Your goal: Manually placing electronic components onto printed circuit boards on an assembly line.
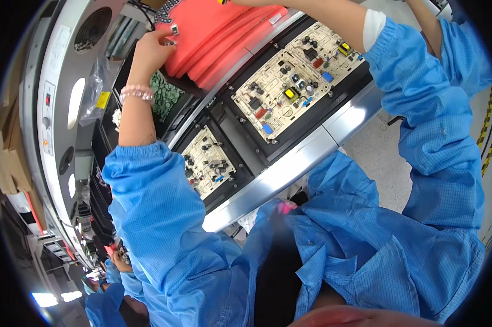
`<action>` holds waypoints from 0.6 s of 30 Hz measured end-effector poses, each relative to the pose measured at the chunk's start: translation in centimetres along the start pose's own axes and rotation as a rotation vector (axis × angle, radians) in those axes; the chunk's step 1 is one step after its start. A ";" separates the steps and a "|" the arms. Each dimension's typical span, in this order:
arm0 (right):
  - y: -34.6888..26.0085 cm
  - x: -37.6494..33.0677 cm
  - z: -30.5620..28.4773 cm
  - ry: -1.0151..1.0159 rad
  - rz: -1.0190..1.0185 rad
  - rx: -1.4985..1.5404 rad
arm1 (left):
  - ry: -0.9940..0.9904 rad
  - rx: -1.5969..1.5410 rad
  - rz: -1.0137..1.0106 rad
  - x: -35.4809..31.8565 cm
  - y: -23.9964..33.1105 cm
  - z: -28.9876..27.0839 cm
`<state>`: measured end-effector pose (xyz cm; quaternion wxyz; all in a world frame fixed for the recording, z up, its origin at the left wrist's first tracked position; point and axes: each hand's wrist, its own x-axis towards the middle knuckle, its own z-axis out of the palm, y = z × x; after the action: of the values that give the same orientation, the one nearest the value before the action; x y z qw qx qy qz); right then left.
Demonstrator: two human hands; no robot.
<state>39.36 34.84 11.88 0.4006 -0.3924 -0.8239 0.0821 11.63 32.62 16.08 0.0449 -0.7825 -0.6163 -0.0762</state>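
Note:
My left hand (153, 52), with a beaded bracelet at the wrist, reaches to the far left over a stack of red-pink sheets (213, 38). Its thumb and fingers close on a small white-and-dark part (174, 29). At the top edge, my right hand (251, 1) is mostly cut off; a small yellow-and-black part (222, 1) shows at its fingertips. Below my hands, a large cream circuit board (276, 98), populated with black, blue, red and yellow components, lies in a black frame. Another cream circuit board (205, 155) sits in a frame to its left, partly hidden by my left sleeve.
A silver rail (289, 166) runs along the near side of the frames. Left of the sheets is a bin of small green pieces (167, 95). Dark patterned pieces (167, 11) lie at the stack's far edge. Co-workers in blue sleeves (464, 49) are at right and lower left.

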 end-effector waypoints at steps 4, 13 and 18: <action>-2.7 -1.6 2.9 -0.062 -0.087 0.366 | 0.084 -0.512 0.026 -6.3 0.9 -0.9; -9.5 -7.6 5.4 -0.560 0.239 0.881 | -0.165 -1.122 -0.180 -18.7 0.5 1.2; -9.7 -8.4 6.6 -0.591 0.171 0.825 | -0.130 -1.213 -0.324 -23.0 0.0 2.0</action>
<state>32.06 23.46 6.91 0.2640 -0.2275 -0.7660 0.5402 6.46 10.94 10.09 -0.4564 -0.5686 -0.5755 -0.3704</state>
